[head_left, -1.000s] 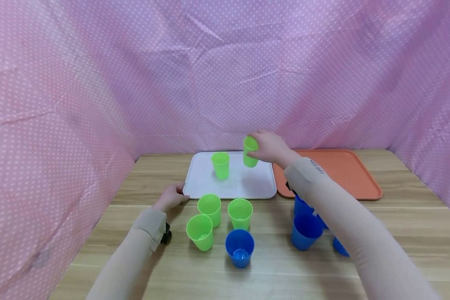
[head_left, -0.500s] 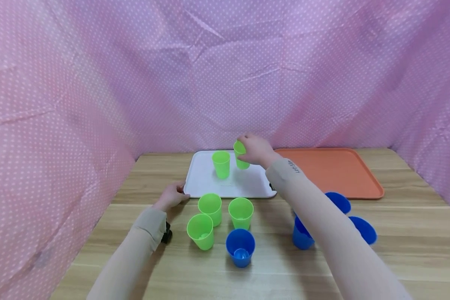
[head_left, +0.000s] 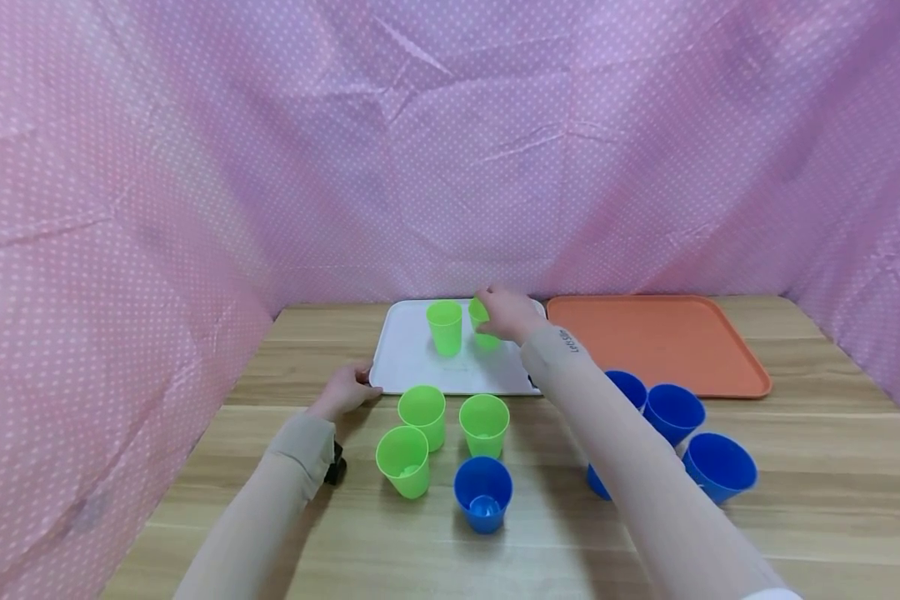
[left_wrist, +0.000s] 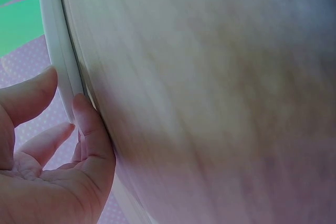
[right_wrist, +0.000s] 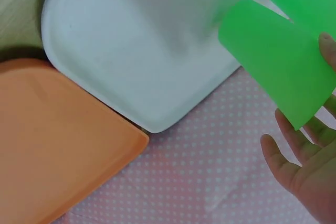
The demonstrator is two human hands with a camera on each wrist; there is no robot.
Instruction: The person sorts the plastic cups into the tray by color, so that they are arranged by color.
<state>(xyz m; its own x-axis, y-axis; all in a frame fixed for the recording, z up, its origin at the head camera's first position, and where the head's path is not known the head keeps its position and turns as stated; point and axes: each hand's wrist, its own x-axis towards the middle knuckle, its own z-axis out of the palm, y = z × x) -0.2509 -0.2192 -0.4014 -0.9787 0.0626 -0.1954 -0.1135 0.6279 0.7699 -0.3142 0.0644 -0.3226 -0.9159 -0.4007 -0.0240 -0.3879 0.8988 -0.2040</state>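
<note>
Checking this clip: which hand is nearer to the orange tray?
Right. The right hand, holding a green cup at the white tray, is just left of the orange tray. The left hand is farther left, at the white tray's near left corner.

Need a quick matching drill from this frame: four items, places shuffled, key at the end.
1. left hand
2. right hand
3. orange tray
4. dotted cloth

A. hangs behind the table
B. at a green cup
C. at the near left corner of the white tray
D. lies on the table, right of the white tray

Pairs: 1-C, 2-B, 3-D, 4-A
</note>
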